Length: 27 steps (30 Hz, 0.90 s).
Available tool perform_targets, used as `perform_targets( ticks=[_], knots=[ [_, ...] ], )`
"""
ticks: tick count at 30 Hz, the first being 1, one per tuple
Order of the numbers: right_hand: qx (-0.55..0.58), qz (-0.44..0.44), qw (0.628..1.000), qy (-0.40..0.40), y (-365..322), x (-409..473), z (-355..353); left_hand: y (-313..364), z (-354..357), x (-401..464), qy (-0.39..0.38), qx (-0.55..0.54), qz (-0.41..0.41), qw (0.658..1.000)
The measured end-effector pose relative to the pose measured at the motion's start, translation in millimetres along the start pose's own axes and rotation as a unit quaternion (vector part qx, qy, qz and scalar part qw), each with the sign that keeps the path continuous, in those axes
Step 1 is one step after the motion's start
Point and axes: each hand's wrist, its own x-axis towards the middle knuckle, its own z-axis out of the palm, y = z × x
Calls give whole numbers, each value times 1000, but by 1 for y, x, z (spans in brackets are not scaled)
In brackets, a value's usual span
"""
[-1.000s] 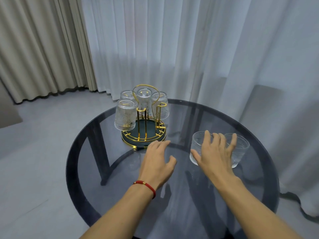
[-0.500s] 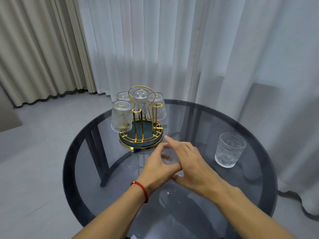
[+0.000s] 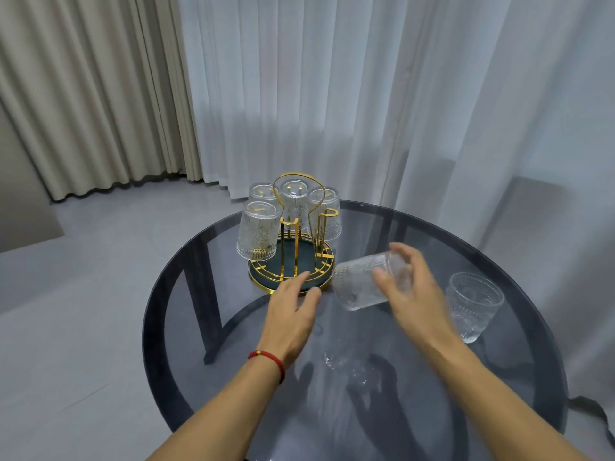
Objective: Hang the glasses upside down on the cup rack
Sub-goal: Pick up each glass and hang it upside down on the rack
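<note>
A gold wire cup rack (image 3: 293,271) with a dark round base stands at the far side of the glass table. Several clear patterned glasses hang upside down on its pegs, the nearest at the left (image 3: 258,231). My right hand (image 3: 412,294) holds another patterned glass (image 3: 361,284) tilted on its side, mouth toward the left, just right of the rack's base. My left hand (image 3: 293,314) hovers open in front of the rack, fingers spread, touching nothing. One more glass (image 3: 472,304) stands upright on the table at the right.
The round dark glass table (image 3: 186,327) has a dark rim and frame beneath. White sheer curtains (image 3: 366,94) hang close behind it and beige curtains (image 3: 83,94) at the left. Grey floor lies to the left.
My right hand has lifted a glass and tipped it sideways near the rack. My left hand let go and moved left in front of the rack.
</note>
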Motion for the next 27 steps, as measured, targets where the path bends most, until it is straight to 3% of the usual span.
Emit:
perform_targets(
  ticks=[3, 7, 14, 27],
  knots=[
    [5, -17, 997, 72, -22, 26, -4, -22, 4, 8, -11, 196, 42, 980],
    [-1, -33, 995, 98, -58, 63, 2, -39, 11, 11, -29, 280, 52, 958],
    [-71, -67, 994, 45, -88, 106, 36, -46, 12, 10, -21, 298, 61, 953],
    [-151, -79, 985, 16, -62, 113, 92, -47, 14, 12, 12, 286, 65, 956]
  ],
)
